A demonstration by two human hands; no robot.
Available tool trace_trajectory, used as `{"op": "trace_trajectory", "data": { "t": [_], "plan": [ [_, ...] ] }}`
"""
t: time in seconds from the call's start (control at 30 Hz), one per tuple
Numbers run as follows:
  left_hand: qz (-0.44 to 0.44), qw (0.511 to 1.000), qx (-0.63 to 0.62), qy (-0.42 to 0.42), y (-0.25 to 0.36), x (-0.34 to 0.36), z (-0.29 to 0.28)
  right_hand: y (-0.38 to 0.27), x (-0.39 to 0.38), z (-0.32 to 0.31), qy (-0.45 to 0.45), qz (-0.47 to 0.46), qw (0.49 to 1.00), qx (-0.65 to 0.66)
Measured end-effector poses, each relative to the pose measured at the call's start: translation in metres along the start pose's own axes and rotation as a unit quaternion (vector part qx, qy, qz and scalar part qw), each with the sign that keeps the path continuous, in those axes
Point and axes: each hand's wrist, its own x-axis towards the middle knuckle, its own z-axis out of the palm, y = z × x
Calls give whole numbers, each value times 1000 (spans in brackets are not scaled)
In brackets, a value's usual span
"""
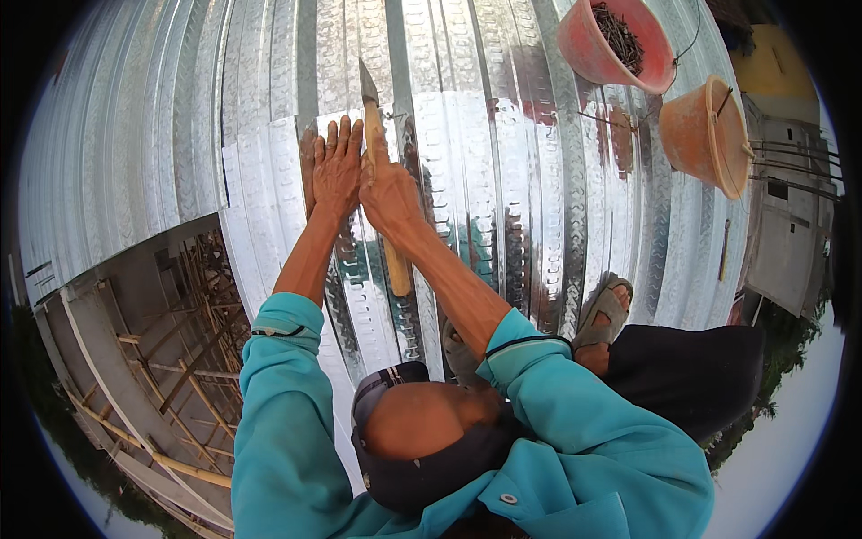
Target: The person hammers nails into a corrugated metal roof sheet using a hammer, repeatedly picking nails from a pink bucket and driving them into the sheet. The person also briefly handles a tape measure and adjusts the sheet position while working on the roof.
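Silvery corrugated metal decking (467, 144) with embossed ribs lies under both hands. My left hand (337, 171) rests flat on it, fingers stretched forward and holding nothing. Just beside it, my right hand (391, 193) is closed round a wooden-handled tool (399, 260). Its dark metal head narrows to a point and faces away from me, while the handle's butt reaches back under my right forearm. The exact kind of tool cannot be made out. A seam between overlapping sheets runs across near my fingertips.
At the far right a pinkish-red bucket (575, 40) holds thin dark pieces like nails. An orange bucket (691, 135) stands nearby. Left, beyond the decking's edge, an opening shows bamboo poles (193, 467) and concrete below. My sandalled foot (606, 314) is on the metal.
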Motion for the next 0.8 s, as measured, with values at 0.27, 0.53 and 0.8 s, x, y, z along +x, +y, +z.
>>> {"op": "trace_trajectory", "data": {
  "t": [0.27, 0.53, 0.8],
  "plan": [
    [-48, 997, -53, -28, 15, 7, -19, 23, -14, 1, -43, 47, 994, -93],
    [-3, 998, -45, -41, 12, -4, -19, 15, -31, 12, 139, -199, 969, 47],
    [1, 1000, 25, -7, -3, 1, 4, 15, -16, 21, 90, -133, 986, 37]
  ]
}}
